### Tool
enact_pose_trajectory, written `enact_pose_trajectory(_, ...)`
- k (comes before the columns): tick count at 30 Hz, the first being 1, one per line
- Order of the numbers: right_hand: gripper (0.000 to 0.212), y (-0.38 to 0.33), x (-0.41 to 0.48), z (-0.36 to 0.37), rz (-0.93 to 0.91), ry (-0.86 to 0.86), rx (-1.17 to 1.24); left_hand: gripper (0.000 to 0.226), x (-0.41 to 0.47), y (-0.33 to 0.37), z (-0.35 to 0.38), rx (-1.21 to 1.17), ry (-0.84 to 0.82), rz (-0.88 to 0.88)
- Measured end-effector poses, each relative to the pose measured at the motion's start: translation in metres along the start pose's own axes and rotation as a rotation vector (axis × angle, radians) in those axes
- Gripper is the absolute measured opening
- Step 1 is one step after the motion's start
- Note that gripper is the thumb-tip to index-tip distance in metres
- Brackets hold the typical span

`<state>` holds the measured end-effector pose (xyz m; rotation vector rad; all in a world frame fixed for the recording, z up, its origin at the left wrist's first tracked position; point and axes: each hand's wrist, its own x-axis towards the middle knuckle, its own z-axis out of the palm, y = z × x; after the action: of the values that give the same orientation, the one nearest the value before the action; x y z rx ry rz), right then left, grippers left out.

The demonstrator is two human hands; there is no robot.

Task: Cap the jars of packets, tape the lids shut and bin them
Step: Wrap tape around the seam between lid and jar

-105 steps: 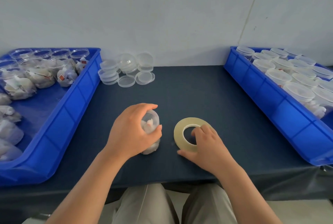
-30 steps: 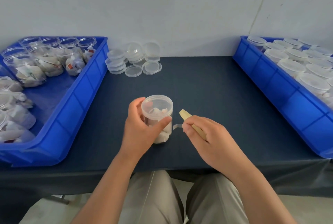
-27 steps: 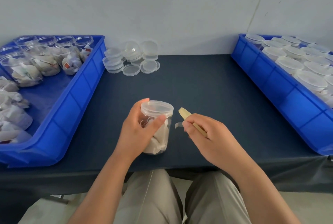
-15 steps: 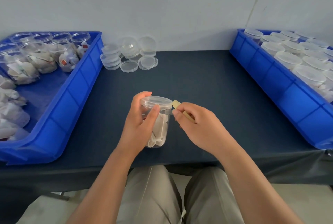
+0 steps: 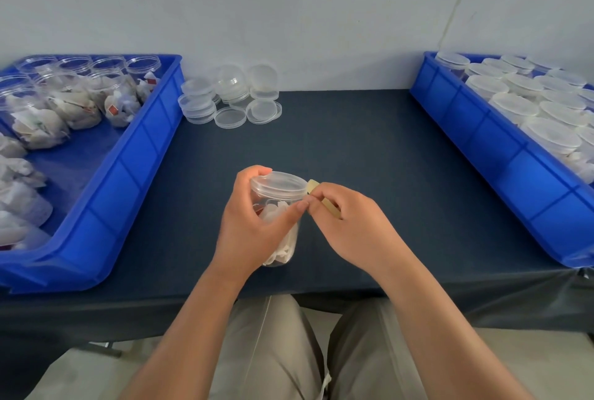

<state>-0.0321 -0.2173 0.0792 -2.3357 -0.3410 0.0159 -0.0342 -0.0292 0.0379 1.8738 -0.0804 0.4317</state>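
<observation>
Two hands were at frame centre: your left hand (image 5: 254,232) gripped the capped jar (image 5: 284,248), roughly upright; your right hand (image 5: 350,226) pinched the tape roll (image 5: 329,206) just right of the lid (image 5: 278,184), beside its rim.

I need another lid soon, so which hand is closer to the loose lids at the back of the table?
Left. The left hand, gripping the jar, is nearly straight in front of the loose lids; the right hand, holding the tape roll, is off to their right.
</observation>
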Motion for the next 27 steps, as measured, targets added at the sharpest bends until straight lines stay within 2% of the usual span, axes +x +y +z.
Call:
enact_pose_trajectory(6,0.027,-0.002,-0.001,0.0,-0.006,-0.002,-0.026,0.056,0.001,0.003,-0.001,-0.003,-0.012,-0.042)
enact_pose_trajectory(11,0.025,0.002,-0.004,-0.001,-0.053,0.016,-0.058,0.06,0.002,0.001,-0.011,-0.178,-0.138,-0.179)
enact_pose_trajectory(16,0.039,0.013,-0.007,-0.011,-0.085,-0.15,-0.082,0.056,-0.003,0.003,-0.021,-0.263,-0.192,-0.258)
enact_pose_trajectory(21,0.046,0.019,-0.006,-0.032,-0.084,-0.273,-0.13,0.069,-0.01,0.002,-0.024,-0.387,-0.253,-0.357)
enact_pose_trajectory(27,0.036,0.02,-0.001,-0.043,-0.061,-0.314,-0.169,0.085,-0.017,0.005,-0.023,-0.541,-0.291,-0.444)
